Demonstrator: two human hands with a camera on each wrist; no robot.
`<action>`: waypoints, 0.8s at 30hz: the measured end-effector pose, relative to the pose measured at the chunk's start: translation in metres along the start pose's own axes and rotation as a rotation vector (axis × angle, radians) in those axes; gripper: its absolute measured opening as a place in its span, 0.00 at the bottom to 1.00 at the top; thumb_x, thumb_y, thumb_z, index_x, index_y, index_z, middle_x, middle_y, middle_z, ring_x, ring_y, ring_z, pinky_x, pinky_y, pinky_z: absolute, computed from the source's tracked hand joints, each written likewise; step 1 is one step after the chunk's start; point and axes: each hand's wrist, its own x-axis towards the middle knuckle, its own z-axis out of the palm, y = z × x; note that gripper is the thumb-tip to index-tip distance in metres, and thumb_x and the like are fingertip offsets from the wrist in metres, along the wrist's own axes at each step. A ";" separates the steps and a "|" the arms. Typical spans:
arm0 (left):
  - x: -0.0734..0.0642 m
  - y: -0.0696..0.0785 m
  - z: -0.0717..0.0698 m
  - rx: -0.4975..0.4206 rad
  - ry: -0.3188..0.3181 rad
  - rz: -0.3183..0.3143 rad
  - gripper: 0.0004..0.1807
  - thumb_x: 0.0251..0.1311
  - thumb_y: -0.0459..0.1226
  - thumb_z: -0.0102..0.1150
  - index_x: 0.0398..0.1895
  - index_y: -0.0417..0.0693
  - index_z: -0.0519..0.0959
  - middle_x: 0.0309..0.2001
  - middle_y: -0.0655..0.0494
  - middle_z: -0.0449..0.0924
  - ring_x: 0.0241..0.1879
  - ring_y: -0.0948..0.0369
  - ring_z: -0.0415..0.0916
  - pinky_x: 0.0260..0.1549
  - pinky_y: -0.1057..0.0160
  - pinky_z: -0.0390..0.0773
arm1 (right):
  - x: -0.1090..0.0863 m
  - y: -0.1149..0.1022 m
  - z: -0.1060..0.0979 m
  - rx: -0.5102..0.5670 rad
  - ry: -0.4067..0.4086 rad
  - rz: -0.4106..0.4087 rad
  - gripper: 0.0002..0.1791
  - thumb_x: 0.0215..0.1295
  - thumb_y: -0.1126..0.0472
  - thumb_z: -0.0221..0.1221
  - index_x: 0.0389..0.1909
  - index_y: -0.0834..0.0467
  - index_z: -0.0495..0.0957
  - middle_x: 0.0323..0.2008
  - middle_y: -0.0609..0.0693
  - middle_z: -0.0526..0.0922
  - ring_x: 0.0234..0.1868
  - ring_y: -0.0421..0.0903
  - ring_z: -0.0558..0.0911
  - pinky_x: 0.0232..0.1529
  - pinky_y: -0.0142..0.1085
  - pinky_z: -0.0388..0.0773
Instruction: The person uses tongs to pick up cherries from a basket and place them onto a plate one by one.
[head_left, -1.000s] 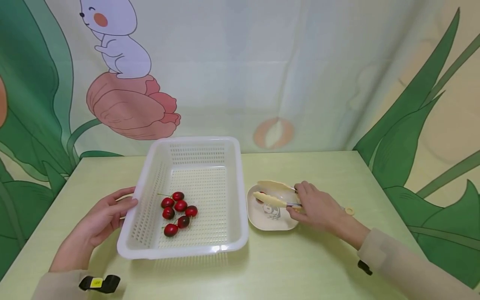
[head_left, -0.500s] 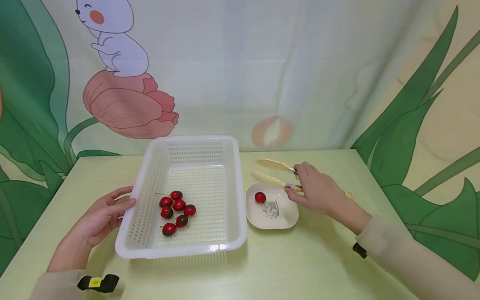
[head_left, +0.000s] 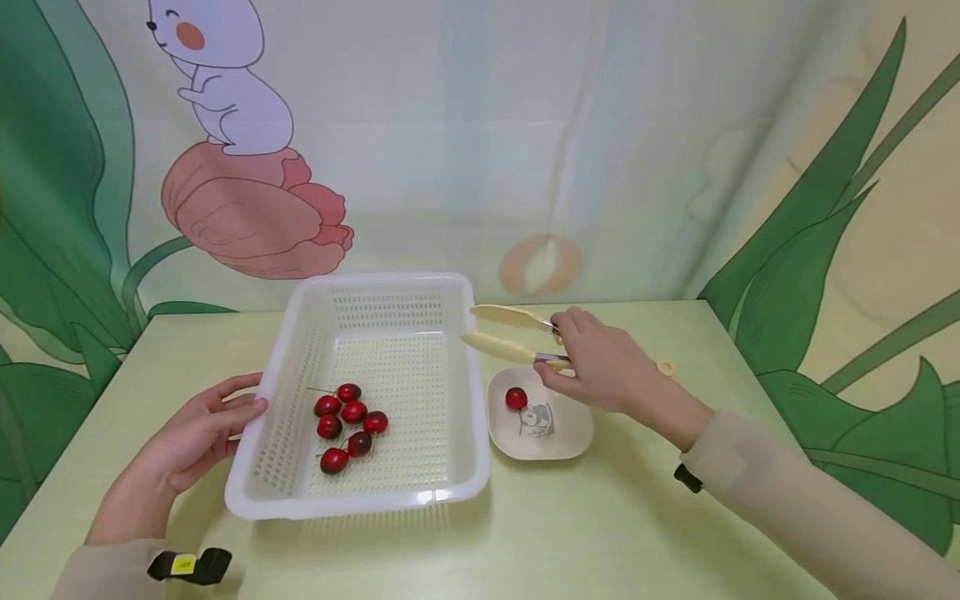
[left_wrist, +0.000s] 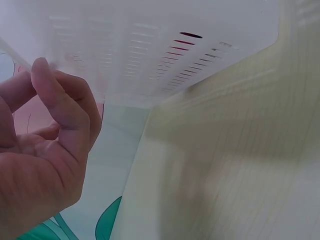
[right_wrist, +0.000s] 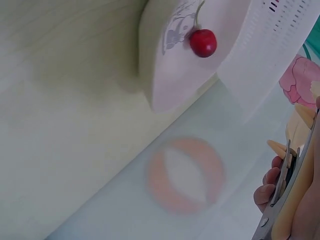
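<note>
A white perforated plastic basket (head_left: 243,467) holds several dark red cherries (head_left: 354,412) near its middle left. My left hand (head_left: 202,433) grips the left rim, its thumb at the edge; in the left wrist view the curled fingers (left_wrist: 65,105) meet the basket wall. In my right hand (head_left: 603,362) is a pair of tongs (head_left: 498,346) with cream tips and metal arms. The tips stand apart with nothing between them, over the basket's right rim. Below them, one cherry (head_left: 516,398) lies on a small cream dish (head_left: 566,437) with a grey printed drawing.
The basket and dish stand side by side on a pale green-yellow table (head_left: 600,533). Behind the table hangs a printed curtain (head_left: 405,150) with a white animal and leaves.
My right hand has lifted the tongs off the dish and carried them left toward the basket, uncovering the cherry in the dish. The left hand stays at the rim.
</note>
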 end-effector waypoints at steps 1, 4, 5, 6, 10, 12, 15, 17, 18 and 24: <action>0.000 0.000 -0.001 0.006 -0.001 -0.001 0.22 0.78 0.37 0.52 0.69 0.57 0.62 0.52 0.66 0.83 0.48 0.60 0.84 0.46 0.57 0.85 | 0.002 -0.002 0.000 -0.002 0.002 -0.011 0.26 0.69 0.39 0.55 0.50 0.59 0.72 0.41 0.49 0.74 0.35 0.45 0.74 0.28 0.38 0.75; -0.001 0.000 -0.001 0.028 -0.004 0.004 0.21 0.78 0.37 0.53 0.68 0.60 0.63 0.53 0.67 0.83 0.49 0.60 0.84 0.47 0.57 0.84 | 0.008 -0.008 0.000 -0.019 0.007 -0.046 0.26 0.69 0.39 0.54 0.50 0.58 0.72 0.40 0.48 0.73 0.35 0.45 0.73 0.27 0.38 0.74; -0.001 0.000 -0.001 0.035 -0.007 0.008 0.21 0.78 0.38 0.53 0.69 0.60 0.63 0.53 0.68 0.82 0.50 0.60 0.84 0.48 0.57 0.84 | 0.010 -0.010 0.000 -0.027 0.011 -0.057 0.27 0.69 0.39 0.54 0.51 0.59 0.72 0.40 0.48 0.73 0.35 0.45 0.73 0.27 0.38 0.75; -0.001 0.000 -0.001 0.039 -0.006 0.008 0.21 0.77 0.38 0.53 0.68 0.61 0.63 0.53 0.68 0.82 0.50 0.60 0.84 0.48 0.56 0.84 | 0.013 -0.012 0.000 -0.035 0.015 -0.072 0.28 0.69 0.39 0.54 0.52 0.60 0.72 0.41 0.49 0.74 0.36 0.45 0.74 0.27 0.38 0.75; -0.001 0.000 -0.002 0.041 -0.007 0.004 0.21 0.77 0.38 0.54 0.67 0.63 0.63 0.54 0.68 0.82 0.50 0.60 0.84 0.48 0.55 0.84 | 0.020 -0.021 -0.001 -0.072 0.018 -0.134 0.30 0.69 0.39 0.53 0.56 0.62 0.72 0.41 0.50 0.75 0.37 0.46 0.75 0.27 0.39 0.76; -0.001 0.001 -0.001 0.043 -0.009 0.003 0.21 0.77 0.38 0.54 0.67 0.64 0.64 0.54 0.68 0.82 0.50 0.60 0.84 0.49 0.54 0.84 | 0.023 -0.027 -0.002 -0.091 0.012 -0.165 0.30 0.69 0.39 0.52 0.55 0.62 0.72 0.40 0.51 0.75 0.37 0.47 0.75 0.27 0.39 0.76; -0.001 0.001 -0.002 0.046 -0.018 0.007 0.22 0.77 0.38 0.54 0.68 0.63 0.63 0.55 0.68 0.82 0.51 0.59 0.84 0.49 0.54 0.84 | 0.029 -0.036 -0.004 -0.116 -0.007 -0.201 0.29 0.70 0.39 0.52 0.54 0.62 0.72 0.40 0.50 0.75 0.38 0.47 0.75 0.26 0.39 0.76; -0.001 0.002 -0.001 0.047 -0.016 0.005 0.21 0.77 0.38 0.54 0.68 0.63 0.63 0.55 0.67 0.82 0.51 0.59 0.84 0.49 0.54 0.84 | 0.032 -0.041 -0.004 -0.147 -0.024 -0.221 0.29 0.71 0.39 0.51 0.54 0.62 0.72 0.41 0.50 0.74 0.40 0.47 0.75 0.26 0.38 0.76; -0.001 0.002 -0.002 0.046 -0.015 0.004 0.22 0.77 0.38 0.54 0.68 0.63 0.63 0.55 0.67 0.82 0.51 0.59 0.84 0.49 0.54 0.84 | 0.034 -0.044 -0.004 -0.161 -0.032 -0.230 0.29 0.71 0.39 0.51 0.54 0.62 0.72 0.41 0.50 0.74 0.40 0.47 0.76 0.26 0.37 0.76; 0.000 0.002 -0.002 0.049 -0.022 0.010 0.21 0.77 0.37 0.53 0.68 0.60 0.63 0.54 0.66 0.82 0.50 0.59 0.84 0.47 0.55 0.84 | 0.041 -0.057 -0.001 -0.258 -0.060 -0.316 0.28 0.72 0.39 0.51 0.49 0.62 0.72 0.36 0.49 0.72 0.35 0.46 0.74 0.22 0.35 0.72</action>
